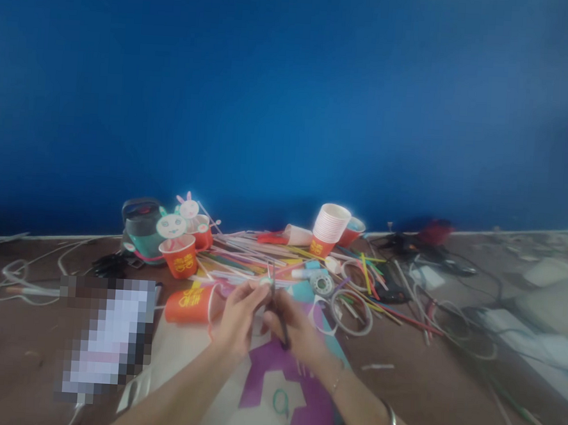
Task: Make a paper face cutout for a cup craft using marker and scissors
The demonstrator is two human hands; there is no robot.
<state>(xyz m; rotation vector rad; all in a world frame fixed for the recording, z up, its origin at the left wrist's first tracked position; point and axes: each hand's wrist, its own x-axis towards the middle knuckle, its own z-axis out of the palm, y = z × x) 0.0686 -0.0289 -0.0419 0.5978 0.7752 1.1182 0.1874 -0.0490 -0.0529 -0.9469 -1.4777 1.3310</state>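
My right hand is closed on a pair of scissors, with the dark handles at the fingers and the blades pointing up and away. Close beside it, my left hand pinches a small pale paper piece at the blades; its shape is mostly hidden by the fingers. Below the hands lie a sheet of purple paper with cut-out gaps and a pale sheet. An orange paper cup lies on its side, left of my left hand. On the purple paper is a small green ring outline.
Orange cups with rabbit faces stand back left beside a grey-green jug. A stack of cups, a tape roll, clear rings and many coloured sticks spread behind. A blurred-out phone lies left; a blue wall rises behind.
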